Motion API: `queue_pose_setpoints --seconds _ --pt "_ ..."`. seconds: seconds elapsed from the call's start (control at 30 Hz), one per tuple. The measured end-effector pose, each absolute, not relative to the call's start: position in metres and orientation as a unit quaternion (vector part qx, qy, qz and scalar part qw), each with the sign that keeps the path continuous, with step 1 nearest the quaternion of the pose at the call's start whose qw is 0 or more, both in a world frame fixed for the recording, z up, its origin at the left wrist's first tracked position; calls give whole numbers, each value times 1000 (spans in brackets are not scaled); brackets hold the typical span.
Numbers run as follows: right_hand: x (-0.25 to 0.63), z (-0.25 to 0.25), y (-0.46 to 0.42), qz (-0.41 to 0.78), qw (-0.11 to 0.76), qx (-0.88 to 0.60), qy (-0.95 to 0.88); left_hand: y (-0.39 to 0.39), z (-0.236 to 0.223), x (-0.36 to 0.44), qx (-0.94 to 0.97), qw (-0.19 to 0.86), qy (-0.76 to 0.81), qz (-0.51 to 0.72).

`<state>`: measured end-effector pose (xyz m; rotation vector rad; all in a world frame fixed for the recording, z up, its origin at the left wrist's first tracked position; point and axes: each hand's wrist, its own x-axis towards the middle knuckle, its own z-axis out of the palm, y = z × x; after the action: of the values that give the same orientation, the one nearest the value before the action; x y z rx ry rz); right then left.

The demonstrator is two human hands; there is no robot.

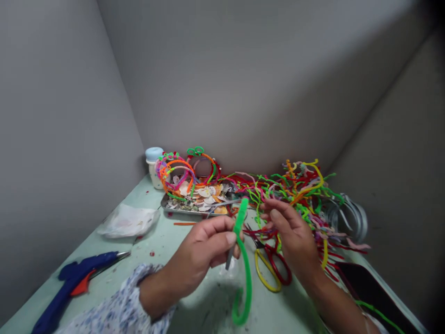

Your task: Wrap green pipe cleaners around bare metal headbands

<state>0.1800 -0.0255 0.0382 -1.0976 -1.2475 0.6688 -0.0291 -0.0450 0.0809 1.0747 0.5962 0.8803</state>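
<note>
My left hand point(205, 250) is closed in a pinch on a green pipe cleaner point(244, 264) that runs from above my fingers down into a curl near the table's front. A thin grey strip pokes out below the same fingers. My right hand point(290, 232) is just right of it, fingers bent and reaching into a tangled pile of coloured pipe cleaners point(299, 190); what its fingertips hold is hidden. Scissors with red and yellow handles point(271, 264) lie on the table under my right hand.
A metal tray point(181, 208) of shells stands at the back with decorated headbands point(181, 169) over it and a small white jar point(154, 164) beside it. A blue glue gun point(78, 278) and a white plastic bag point(127, 220) lie left. Grey bands point(351, 215) and a dark slab point(368, 290) sit right.
</note>
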Motion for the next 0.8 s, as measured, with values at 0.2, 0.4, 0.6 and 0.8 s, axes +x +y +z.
queue_pose_setpoints --seconds 0.2,0.4,0.6,0.8 --pt "185 54 -34 245 582 -472 -615 -29 72 -20 501 768 233 323" --pt "180 25 -20 57 593 -485 -640 15 71 -20 461 743 181 451" --pt "170 -23 -3 121 388 -418 -812 27 81 -29 377 775 156 483" --pt "164 -30 17 265 421 -470 -729 30 86 -32 312 797 146 496"
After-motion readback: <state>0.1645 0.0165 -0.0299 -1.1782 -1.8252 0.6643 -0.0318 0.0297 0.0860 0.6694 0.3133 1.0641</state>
